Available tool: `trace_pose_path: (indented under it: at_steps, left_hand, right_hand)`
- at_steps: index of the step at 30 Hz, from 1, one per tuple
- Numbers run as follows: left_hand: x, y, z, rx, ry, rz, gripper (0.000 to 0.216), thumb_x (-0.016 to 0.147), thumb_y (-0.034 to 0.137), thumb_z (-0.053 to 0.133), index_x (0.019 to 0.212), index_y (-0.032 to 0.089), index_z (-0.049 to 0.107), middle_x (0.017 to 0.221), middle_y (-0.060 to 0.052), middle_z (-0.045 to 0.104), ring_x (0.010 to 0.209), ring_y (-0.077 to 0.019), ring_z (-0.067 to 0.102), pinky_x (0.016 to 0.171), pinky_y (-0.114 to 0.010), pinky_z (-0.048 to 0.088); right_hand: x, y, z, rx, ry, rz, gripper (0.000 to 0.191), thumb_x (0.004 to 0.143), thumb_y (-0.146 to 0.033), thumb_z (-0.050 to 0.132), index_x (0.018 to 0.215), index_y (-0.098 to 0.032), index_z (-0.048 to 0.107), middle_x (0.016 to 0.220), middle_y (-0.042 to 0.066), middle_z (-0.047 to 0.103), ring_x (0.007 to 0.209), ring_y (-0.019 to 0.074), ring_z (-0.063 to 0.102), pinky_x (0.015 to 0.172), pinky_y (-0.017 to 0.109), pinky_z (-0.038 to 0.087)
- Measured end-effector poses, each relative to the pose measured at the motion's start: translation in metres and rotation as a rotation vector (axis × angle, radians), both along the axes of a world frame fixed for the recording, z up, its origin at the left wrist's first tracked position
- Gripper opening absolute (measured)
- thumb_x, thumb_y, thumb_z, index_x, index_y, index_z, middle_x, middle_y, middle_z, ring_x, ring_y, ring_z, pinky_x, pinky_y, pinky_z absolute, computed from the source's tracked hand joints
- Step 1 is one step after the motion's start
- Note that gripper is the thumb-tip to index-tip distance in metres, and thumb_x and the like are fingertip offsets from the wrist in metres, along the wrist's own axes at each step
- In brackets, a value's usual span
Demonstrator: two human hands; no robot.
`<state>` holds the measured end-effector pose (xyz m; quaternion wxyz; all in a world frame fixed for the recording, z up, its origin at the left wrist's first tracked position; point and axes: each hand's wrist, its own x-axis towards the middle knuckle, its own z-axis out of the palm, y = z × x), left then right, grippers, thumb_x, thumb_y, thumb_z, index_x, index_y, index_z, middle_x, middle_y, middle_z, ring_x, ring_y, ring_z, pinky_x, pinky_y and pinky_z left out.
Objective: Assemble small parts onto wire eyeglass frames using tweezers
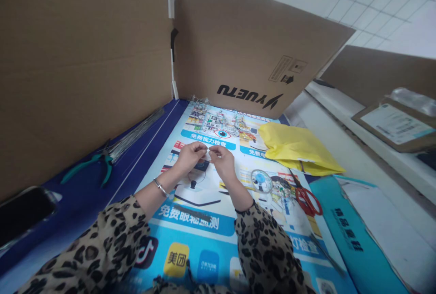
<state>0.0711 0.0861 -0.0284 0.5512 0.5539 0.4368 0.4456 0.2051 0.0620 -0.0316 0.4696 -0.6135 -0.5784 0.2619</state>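
My left hand (190, 157), a silver bangle on its wrist, is closed in a pinch over the middle of the printed poster sheet (204, 196). Facing it, my right hand (223, 162) pinches too, and the fingertips of both nearly meet. Whatever lies between them is tiny; a thin wire-like line seems to hang below, but I cannot make out its kind. Just right of my hands stands a round clear dish (261, 180) with small pieces in it. Small wiry pieces (238, 123) lie scattered on the sheet beyond my fingers.
Teal-handled pliers (107, 170) and a bundle of thin wires (134, 134) lie left, near a phone (25, 216). Right are a yellow bag (299, 148), red scissors (309, 201), tweezers (327, 255) and a teal box (340, 221). Cardboard panels (238, 35) wall the back and left.
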Motion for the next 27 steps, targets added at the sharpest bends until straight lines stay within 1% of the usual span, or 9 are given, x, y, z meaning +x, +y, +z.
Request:
trace_pose_path:
  at_steps: [5, 11, 15, 20, 24, 27]
  left_hand:
    - [0.001, -0.001, 0.0, -0.004, 0.001, 0.004, 0.014, 0.066, 0.029, 0.061, 0.076, 0.019, 0.064, 0.064, 0.001, 0.057, 0.058, -0.0121, 0.055, 0.051, -0.022, 0.047]
    - [0.002, -0.003, 0.002, 0.017, -0.003, -0.01, 0.012, 0.066, 0.029, 0.06, 0.073, 0.019, 0.062, 0.062, 0.002, 0.056, 0.056, -0.0119, 0.054, 0.052, -0.023, 0.048]
    - [0.002, -0.005, 0.003, 0.038, 0.03, -0.011, 0.011, 0.068, 0.028, 0.059, 0.073, 0.018, 0.062, 0.061, 0.002, 0.055, 0.054, -0.0107, 0.053, 0.05, -0.021, 0.047]
    - [0.002, -0.007, 0.008, 0.058, 0.064, -0.009, 0.012, 0.07, 0.029, 0.058, 0.075, 0.019, 0.062, 0.066, 0.001, 0.059, 0.053, -0.0103, 0.054, 0.048, -0.02, 0.045]
    - [0.001, -0.006, 0.01, 0.065, 0.073, -0.005, 0.013, 0.07, 0.03, 0.058, 0.073, 0.018, 0.062, 0.064, 0.001, 0.059, 0.051, -0.0105, 0.054, 0.047, -0.021, 0.045]
    - [0.0, -0.005, 0.008, 0.061, 0.05, -0.014, 0.013, 0.07, 0.031, 0.058, 0.072, 0.018, 0.06, 0.062, 0.001, 0.058, 0.051, -0.0107, 0.053, 0.046, -0.021, 0.044]
  right_hand:
    - [-0.001, -0.001, -0.002, -0.006, -0.025, -0.006, 0.025, 0.073, -0.028, 0.048, 0.092, -0.022, 0.065, 0.082, 0.001, 0.063, 0.073, 0.0139, 0.057, 0.072, 0.031, 0.051]
    - [-0.003, -0.001, -0.001, -0.022, -0.01, -0.031, 0.023, 0.073, -0.028, 0.049, 0.088, -0.022, 0.064, 0.082, 0.0, 0.064, 0.072, 0.0141, 0.058, 0.072, 0.03, 0.051]
    - [-0.002, -0.001, -0.001, -0.001, -0.027, -0.031, 0.022, 0.073, -0.027, 0.049, 0.087, -0.022, 0.064, 0.082, 0.001, 0.064, 0.072, 0.0142, 0.058, 0.071, 0.03, 0.051]
    - [-0.003, -0.002, 0.001, 0.007, -0.047, -0.026, 0.022, 0.073, -0.028, 0.048, 0.088, -0.022, 0.064, 0.082, 0.001, 0.063, 0.074, 0.0142, 0.057, 0.07, 0.03, 0.051]
    - [-0.006, -0.004, 0.005, -0.03, 0.017, -0.014, 0.022, 0.073, -0.029, 0.049, 0.088, -0.021, 0.063, 0.078, 0.0, 0.062, 0.067, 0.013, 0.057, 0.061, 0.027, 0.053]
    - [-0.007, -0.005, 0.007, -0.053, 0.083, 0.008, 0.023, 0.071, -0.03, 0.051, 0.088, -0.021, 0.063, 0.074, -0.001, 0.061, 0.063, 0.0124, 0.057, 0.055, 0.025, 0.053]
